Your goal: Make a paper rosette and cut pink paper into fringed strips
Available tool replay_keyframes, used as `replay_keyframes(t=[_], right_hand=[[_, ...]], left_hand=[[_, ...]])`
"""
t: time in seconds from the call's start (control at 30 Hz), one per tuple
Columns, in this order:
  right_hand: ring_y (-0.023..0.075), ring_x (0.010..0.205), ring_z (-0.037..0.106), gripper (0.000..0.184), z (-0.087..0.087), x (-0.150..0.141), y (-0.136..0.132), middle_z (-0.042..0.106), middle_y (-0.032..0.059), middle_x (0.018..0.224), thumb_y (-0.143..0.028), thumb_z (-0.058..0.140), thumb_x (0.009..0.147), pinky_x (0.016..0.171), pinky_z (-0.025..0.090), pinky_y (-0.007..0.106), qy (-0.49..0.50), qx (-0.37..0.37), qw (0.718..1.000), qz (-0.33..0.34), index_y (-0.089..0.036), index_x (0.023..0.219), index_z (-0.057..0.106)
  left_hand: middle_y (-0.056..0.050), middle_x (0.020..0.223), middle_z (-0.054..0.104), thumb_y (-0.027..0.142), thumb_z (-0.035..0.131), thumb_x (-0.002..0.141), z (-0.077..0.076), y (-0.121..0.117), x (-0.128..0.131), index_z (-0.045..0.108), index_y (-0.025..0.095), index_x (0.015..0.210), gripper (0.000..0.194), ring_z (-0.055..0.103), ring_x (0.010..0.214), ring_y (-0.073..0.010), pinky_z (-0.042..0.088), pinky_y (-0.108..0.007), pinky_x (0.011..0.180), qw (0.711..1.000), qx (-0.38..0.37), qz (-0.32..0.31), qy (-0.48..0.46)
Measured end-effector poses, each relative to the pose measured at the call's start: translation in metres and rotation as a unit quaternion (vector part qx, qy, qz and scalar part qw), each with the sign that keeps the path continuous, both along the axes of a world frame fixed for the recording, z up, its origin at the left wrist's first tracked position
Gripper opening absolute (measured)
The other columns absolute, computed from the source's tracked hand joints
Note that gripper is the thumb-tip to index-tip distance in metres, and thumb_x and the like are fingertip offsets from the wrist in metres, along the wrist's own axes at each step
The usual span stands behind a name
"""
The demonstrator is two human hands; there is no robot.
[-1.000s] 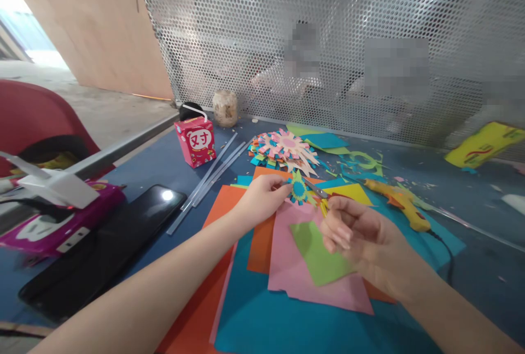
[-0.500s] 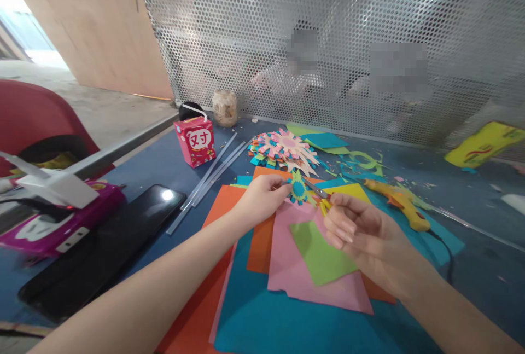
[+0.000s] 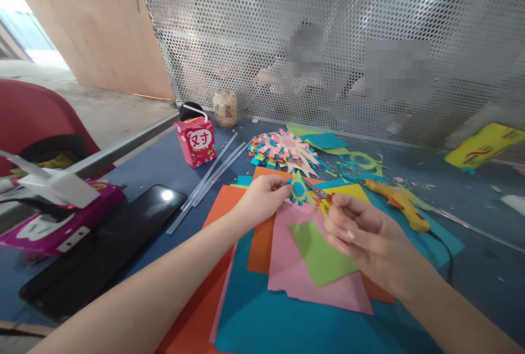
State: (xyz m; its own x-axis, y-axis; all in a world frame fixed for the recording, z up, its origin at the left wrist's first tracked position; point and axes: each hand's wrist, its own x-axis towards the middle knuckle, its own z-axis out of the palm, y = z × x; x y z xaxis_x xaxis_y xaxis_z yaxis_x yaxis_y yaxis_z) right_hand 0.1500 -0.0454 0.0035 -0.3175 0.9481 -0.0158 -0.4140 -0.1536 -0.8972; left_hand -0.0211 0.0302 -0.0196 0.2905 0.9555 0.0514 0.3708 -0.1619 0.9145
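Your right hand is curled round the handles of the scissors; your left hand pinches the flower by its left edge. The flower is over the far end of the pink sheet, beside the blades; whether they touch is unclear. Beyond, the glue gun lies rightward, then the flower pile, then the jar.

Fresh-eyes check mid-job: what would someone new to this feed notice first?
Probably the centre, where the left hand pinches a small green-and-blue paper flower and the right hand holds scissors beside it. Just beyond them, a pile of fringed paper cutouts in pink, blue and orange stands out on the dark blue table. The red drink carton to the left and the yellow glue gun to the right likely come next.
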Motion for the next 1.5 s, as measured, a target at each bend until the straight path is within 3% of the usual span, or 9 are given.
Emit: replay_keyframes(t=[0.27, 0.43, 0.73, 1.17, 1.5], right_hand=[[0.0077, 0.053, 0.034, 0.024, 0.0071, -0.0010, -0.0054, 0.038, -0.0048, 0.060, -0.018, 0.075, 0.064, 0.047, 0.036, 0.020, -0.004, -0.005, 1.000, -0.022, -0.024, 0.086, 0.069], [0.0076, 0.057, 0.039, 0.028, 0.0027, 0.0019, -0.0046, 0.043, -0.0044, 0.063, -0.012, 0.069, 0.071, 0.053, 0.040, 0.020, -0.011, 0.004, 1.000, 0.019, -0.025, 0.095, 0.067], [0.0057, 0.058, 0.045, 0.029, -0.0010, 0.0007, -0.0002, 0.049, -0.0035, 0.067, -0.015, 0.071, 0.072, 0.051, 0.040, 0.015, 0.031, 0.032, 0.998, 0.046, -0.022, 0.100, 0.066], [0.0058, 0.056, 0.042, 0.027, 0.0012, -0.0001, -0.0024, 0.045, -0.0044, 0.062, -0.019, 0.074, 0.069, 0.051, 0.042, 0.015, 0.013, 0.041, 0.999, 0.009, -0.024, 0.096, 0.068], [0.0051, 0.056, 0.042, 0.025, 0.0037, 0.0010, -0.0012, 0.042, -0.0047, 0.061, -0.018, 0.075, 0.066, 0.050, 0.041, 0.013, 0.035, 0.016, 0.999, -0.022, -0.021, 0.091, 0.071]], left_hand=[[0.005, 0.050, 0.042, 0.032, 0.047, 0.076, 0.0000, 0.0003, -0.0006, 0.045, 0.019, 0.055, 0.025, 0.041, 0.050, -0.0104, 0.027, -0.024, 0.049, 1.000, -0.012, 0.000, 0.004], [0.006, 0.048, 0.039, 0.033, 0.047, 0.076, 0.0000, 0.0001, -0.0008, 0.042, 0.019, 0.053, 0.027, 0.039, 0.049, -0.0102, 0.027, -0.024, 0.049, 1.000, -0.013, -0.002, 0.002], [0.006, 0.049, 0.037, 0.032, 0.047, 0.076, -0.0006, 0.0005, -0.0004, 0.041, 0.019, 0.053, 0.028, 0.037, 0.049, -0.0092, 0.025, -0.023, 0.048, 1.000, -0.009, -0.003, 0.008], [0.005, 0.052, 0.043, 0.032, 0.046, 0.076, -0.0014, 0.0016, -0.0004, 0.049, 0.018, 0.057, 0.024, 0.042, 0.052, -0.0106, 0.029, -0.024, 0.050, 1.000, -0.013, -0.010, 0.007], [0.005, 0.051, 0.040, 0.033, 0.047, 0.076, -0.0026, 0.0014, -0.0007, 0.046, 0.018, 0.056, 0.025, 0.039, 0.051, -0.0101, 0.028, -0.023, 0.049, 1.000, -0.008, -0.006, 0.007]])
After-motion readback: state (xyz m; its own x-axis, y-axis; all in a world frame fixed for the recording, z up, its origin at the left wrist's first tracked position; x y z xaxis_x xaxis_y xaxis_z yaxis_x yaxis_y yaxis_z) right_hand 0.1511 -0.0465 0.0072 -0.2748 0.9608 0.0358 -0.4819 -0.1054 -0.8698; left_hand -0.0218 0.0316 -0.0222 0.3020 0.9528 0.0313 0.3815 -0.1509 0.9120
